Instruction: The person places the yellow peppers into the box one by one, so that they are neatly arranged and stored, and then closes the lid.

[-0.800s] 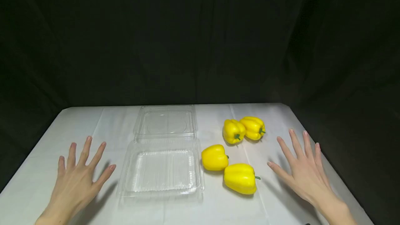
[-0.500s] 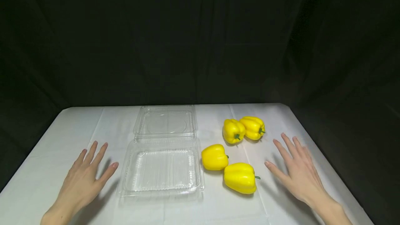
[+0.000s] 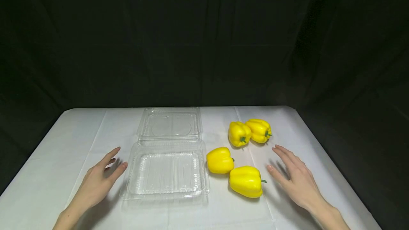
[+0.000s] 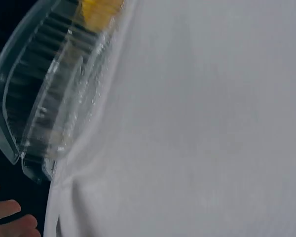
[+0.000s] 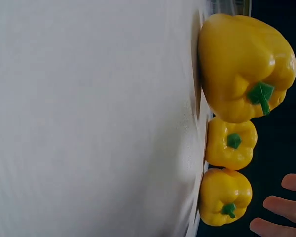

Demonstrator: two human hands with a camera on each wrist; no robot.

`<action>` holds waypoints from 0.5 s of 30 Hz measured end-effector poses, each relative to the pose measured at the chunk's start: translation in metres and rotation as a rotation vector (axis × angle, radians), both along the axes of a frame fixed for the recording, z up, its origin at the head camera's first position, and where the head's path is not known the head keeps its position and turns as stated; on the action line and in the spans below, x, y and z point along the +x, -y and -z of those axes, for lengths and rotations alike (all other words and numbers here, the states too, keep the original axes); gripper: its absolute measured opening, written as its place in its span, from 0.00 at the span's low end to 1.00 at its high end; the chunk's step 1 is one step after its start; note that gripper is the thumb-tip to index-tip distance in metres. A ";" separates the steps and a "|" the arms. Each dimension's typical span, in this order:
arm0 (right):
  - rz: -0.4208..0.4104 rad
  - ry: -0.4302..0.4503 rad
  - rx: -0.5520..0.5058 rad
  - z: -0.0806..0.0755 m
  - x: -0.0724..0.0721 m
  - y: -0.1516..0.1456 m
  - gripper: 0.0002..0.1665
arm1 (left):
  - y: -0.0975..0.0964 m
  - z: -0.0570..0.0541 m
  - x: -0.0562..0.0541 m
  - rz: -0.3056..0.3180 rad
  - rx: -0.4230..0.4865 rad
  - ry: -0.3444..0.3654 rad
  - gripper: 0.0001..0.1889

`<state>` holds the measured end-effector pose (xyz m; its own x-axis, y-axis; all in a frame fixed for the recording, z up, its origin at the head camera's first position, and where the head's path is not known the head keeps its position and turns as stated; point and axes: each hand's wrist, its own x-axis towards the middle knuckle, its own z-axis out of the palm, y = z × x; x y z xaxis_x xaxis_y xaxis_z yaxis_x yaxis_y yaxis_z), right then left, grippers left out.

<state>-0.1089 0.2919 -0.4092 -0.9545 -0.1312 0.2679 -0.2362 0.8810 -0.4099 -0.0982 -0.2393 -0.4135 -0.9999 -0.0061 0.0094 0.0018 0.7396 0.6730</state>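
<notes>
A clear plastic clamshell container lies unfolded on the table, its lid spread flat behind the base. Beside its left edge hovers my left hand, holding nothing, thumb apart from relaxed fingers. Several yellow bell peppers lie right of the container: one pepper close to its edge, another pepper nearer me, and a touching pair of peppers farther back. My right hand is empty too, just right of the nearest pepper, fingers extended. In the right wrist view, green stems face the camera from three peppers.
A white cloth covers the table. Dark curtains hang behind it and along both sides.
Both hands have moved inward, the left toward the container and the right toward the peppers. Their spread fingers have drawn closer together. The container and peppers stay put.
</notes>
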 end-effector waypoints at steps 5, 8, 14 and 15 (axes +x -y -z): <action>0.008 0.010 -0.040 0.002 0.003 0.004 0.36 | -0.006 0.000 -0.002 0.028 0.117 -0.075 0.33; -0.001 0.012 -0.066 0.002 0.004 0.006 0.35 | -0.005 0.001 -0.004 0.055 0.142 -0.100 0.30; -0.007 0.046 -0.106 0.002 0.005 0.007 0.33 | 0.009 0.006 -0.013 0.185 0.297 -0.081 0.28; -0.011 0.050 -0.112 0.003 0.005 0.007 0.32 | 0.012 0.007 -0.015 0.219 0.331 -0.073 0.28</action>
